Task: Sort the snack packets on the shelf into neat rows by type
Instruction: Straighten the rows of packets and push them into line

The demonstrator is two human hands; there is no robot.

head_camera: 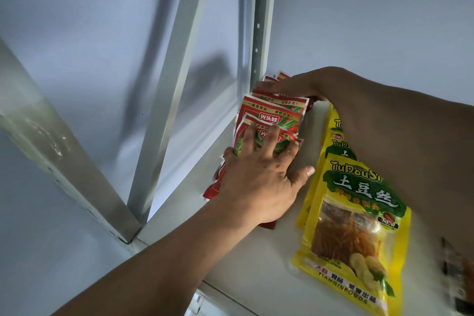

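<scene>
A row of several red snack packets [275,115] lies overlapping along the left side of the white shelf [256,259]. My left hand [261,177] lies flat on the near packets, fingers spread and pressing down. My right hand [295,84] reaches to the far end of the red row and rests on the rear packets, fingers extended; my forearm crosses over the yellow packets. To the right, a row of yellow potato-shred packets [359,218] lies overlapping, nearest one fully visible.
A perforated metal upright [259,25] stands at the shelf's back left corner, with a slanted brace [164,100] in front of it. A dark packet [459,274] shows blurred at the right edge. The pale wall lies behind.
</scene>
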